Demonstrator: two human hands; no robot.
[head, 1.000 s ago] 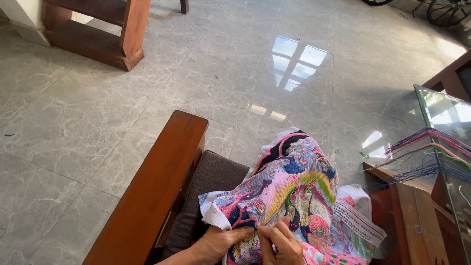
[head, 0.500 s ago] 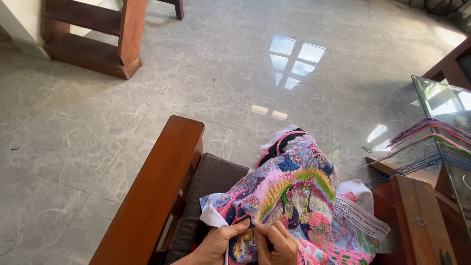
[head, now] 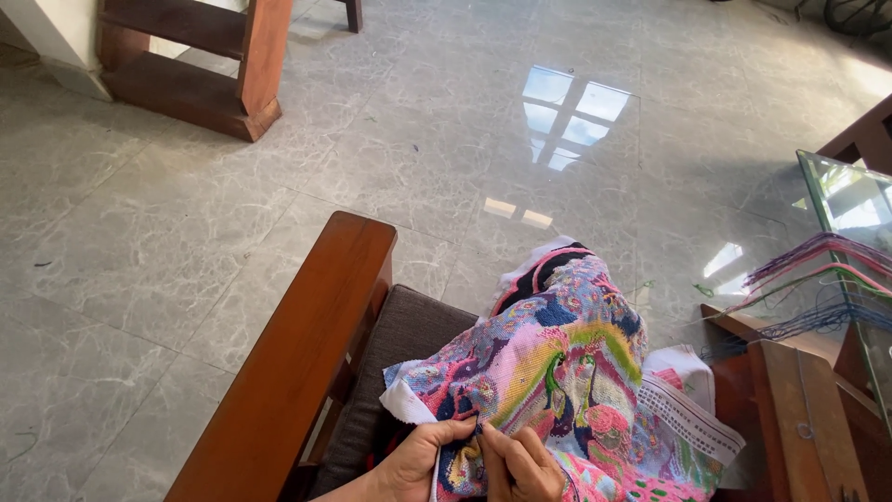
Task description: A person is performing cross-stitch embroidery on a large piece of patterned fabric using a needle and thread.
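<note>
Both hands sit at the bottom edge of view, working the near edge of a multicoloured embroidered cloth (head: pixel 557 381). Left hand (head: pixel 418 460) pinches the fabric's white border, keeping it taut; right hand (head: pixel 525 465) has fingertips closed on the cloth at the stitch spot, a needle too small to confirm. Cloth drapes over the lap and the dark seat cushion (head: pixel 409 344), beside the wooden armrest (head: pixel 307 363). Coloured threads (head: pixel 818 279) hang over the glass table (head: pixel 850 200) at right, within reach.
</note>
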